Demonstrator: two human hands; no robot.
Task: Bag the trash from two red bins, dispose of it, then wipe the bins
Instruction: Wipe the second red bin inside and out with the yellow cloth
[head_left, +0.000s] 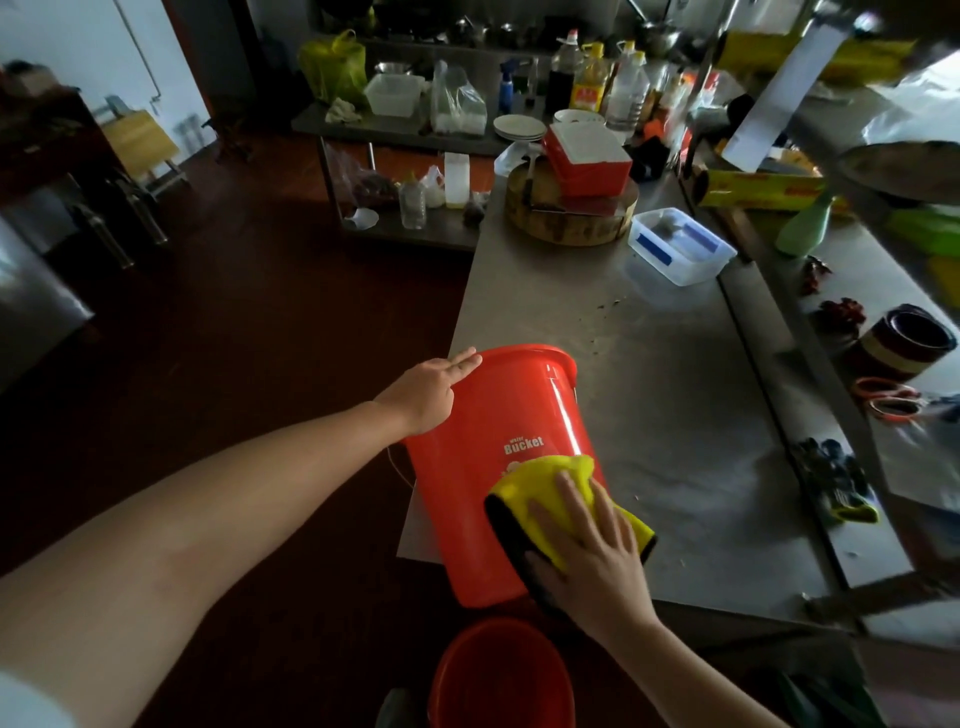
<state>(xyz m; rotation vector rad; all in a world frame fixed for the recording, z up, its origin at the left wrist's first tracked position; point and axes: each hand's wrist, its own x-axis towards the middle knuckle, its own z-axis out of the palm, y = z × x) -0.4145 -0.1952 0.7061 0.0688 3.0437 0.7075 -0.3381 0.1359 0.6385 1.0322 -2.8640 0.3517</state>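
I am in the wiping step. The red bin (498, 415) is tipped over at the near left corner of the bench (649, 415), with its mouth pointing away from me and its base jutting past the near edge. I cannot tell how much of its weight the bench takes.

My left hand (426, 392) lies flat on the wall just below the rim, fingers straight and together. It steadies the bin without gripping it. My right hand (592, 551) presses a yellow cloth (545, 478) with a dark backing against the bin's side near the base. The fingers are spread and nearly straight on top of the cloth, not closed round it.

The second red bin (498, 680) stands on the floor below the bench's near edge, mouth up. It looks empty, though the light is poor.

I judge the next move to be a firm stroke of the cloth along the wall towards the rim. The left hand should brace against that push, because the overhanging, rounded bin could roll or slide off the corner.
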